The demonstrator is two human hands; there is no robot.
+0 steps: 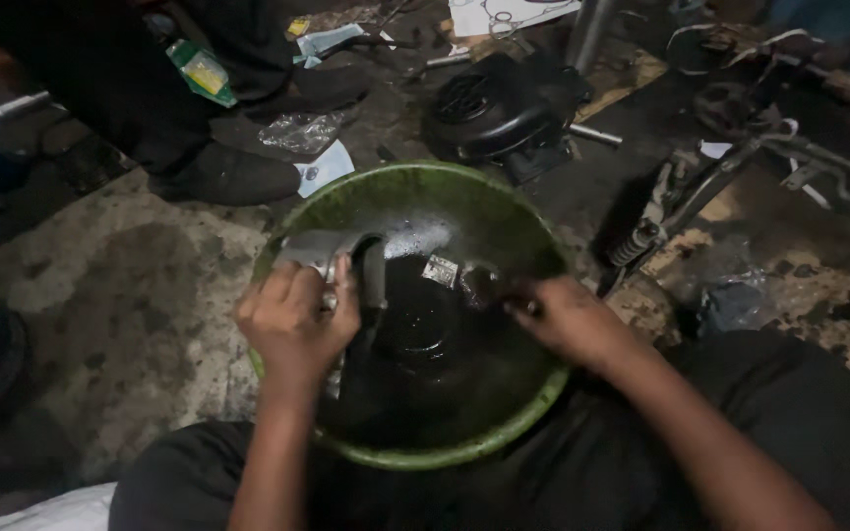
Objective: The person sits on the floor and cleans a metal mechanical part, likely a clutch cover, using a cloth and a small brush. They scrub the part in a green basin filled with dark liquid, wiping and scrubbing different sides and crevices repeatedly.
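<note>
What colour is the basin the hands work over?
Green basin, dark liquid inside; head view.

Both bare forearms reach forward from the bottom of the view, angled inward toward each other. The left hand (297,320) is seen from the back, knuckles up, fingers curled tight in a closed grip. The right hand (565,317) lies lower and flatter, wrist bent slightly, its fingers bunched and pointing left, their tips lost in shadow

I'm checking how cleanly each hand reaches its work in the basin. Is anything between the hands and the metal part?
Nothing visible. The left hand already grips the grey metal part at the green basin rim; the right hand is beside it in dark liquid.
</note>
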